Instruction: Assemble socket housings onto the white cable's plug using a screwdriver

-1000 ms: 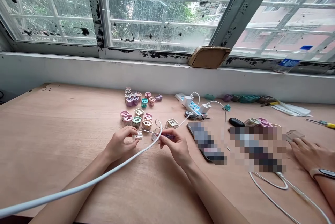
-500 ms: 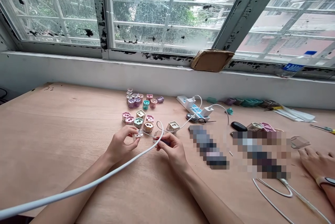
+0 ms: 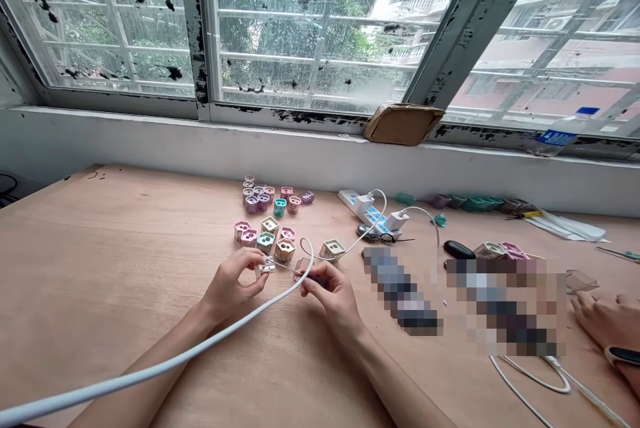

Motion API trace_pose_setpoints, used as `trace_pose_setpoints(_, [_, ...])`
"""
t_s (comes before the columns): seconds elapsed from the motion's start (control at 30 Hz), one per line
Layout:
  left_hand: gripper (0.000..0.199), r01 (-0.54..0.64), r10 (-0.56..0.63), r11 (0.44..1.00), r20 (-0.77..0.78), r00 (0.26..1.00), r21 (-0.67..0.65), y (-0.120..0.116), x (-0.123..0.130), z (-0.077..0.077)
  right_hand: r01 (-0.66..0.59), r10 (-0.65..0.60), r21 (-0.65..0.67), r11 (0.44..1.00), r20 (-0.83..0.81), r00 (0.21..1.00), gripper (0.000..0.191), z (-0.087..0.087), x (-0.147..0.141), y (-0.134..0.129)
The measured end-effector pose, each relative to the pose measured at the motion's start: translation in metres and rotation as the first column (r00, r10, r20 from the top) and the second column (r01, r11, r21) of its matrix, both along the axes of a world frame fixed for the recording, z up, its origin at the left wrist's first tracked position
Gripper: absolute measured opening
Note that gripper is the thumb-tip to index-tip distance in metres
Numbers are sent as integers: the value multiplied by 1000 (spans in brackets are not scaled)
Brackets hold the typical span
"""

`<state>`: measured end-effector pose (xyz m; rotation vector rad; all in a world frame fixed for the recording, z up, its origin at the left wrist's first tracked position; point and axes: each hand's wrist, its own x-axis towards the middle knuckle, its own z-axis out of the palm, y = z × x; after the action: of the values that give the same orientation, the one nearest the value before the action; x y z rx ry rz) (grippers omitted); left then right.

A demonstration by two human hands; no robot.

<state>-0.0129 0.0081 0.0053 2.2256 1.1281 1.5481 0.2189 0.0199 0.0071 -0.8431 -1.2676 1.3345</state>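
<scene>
My left hand [image 3: 235, 285] pinches a small clear and white piece [image 3: 268, 265] between thumb and fingers. In my right hand [image 3: 330, 291] is a thin metal tool with a dark handle [image 3: 316, 279], its shaft [image 3: 286, 267] reaching left to the piece. A clear box-like part [image 3: 301, 265] lies beside the tool, partly hidden by a white cable [image 3: 240, 318]. Just beyond my hands stand several small pentagonal cases, among them a green one [image 3: 265, 241], an orange one [image 3: 285, 251] and a beige one [image 3: 333, 249].
More small cases [image 3: 280, 206] stand farther back. A power strip [image 3: 373, 213] with two plugs lies near the wall. To the right are two blurred-out objects [image 3: 403, 295], a black oval item [image 3: 459, 250] and another person's hand [image 3: 603, 318]. The white cable crosses over my left forearm.
The whole view has shifted slightly, so the table appears lower. Both hands keep their holds, with the tool's tip still at the clear piece. The other person's hand has moved slightly.
</scene>
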Motion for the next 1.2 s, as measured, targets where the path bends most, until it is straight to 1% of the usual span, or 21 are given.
trace_pose_setpoints(0.23, [20, -7, 7, 1000, -12, 1000, 6, -1, 1, -1, 14, -15, 25, 1000, 35, 999, 33, 3, 3, 1])
trace_pose_setpoints(0.5, [20, 3, -3, 1000, -34, 999, 3, -2, 1, 2, 23, -27, 69, 997, 55, 998, 33, 6, 6, 1])
trace_pose_setpoints(0.7, [24, 4, -3, 1000, -49, 999, 19, -1, 0, 0, 29, -35, 92, 995, 66, 997, 34, 7, 7, 2])
trace_pose_setpoints(0.87, [21, 11, -9, 1000, -57, 998, 27, -1, 0, 2, 34, -41, 101, 994, 74, 996, 34, 8, 8, 3])
trace_pose_setpoints(1.07, [27, -13, 15, 1000, -71, 997, 26, -2, 0, 1, 36, -49, 125, 992, 107, 993, 33, 9, 10, 3])
trace_pose_setpoints(1.2, [26, -11, 13, 1000, -80, 997, 25, -2, 0, 1, 35, -52, 135, 990, 122, 991, 31, 9, 10, 3])
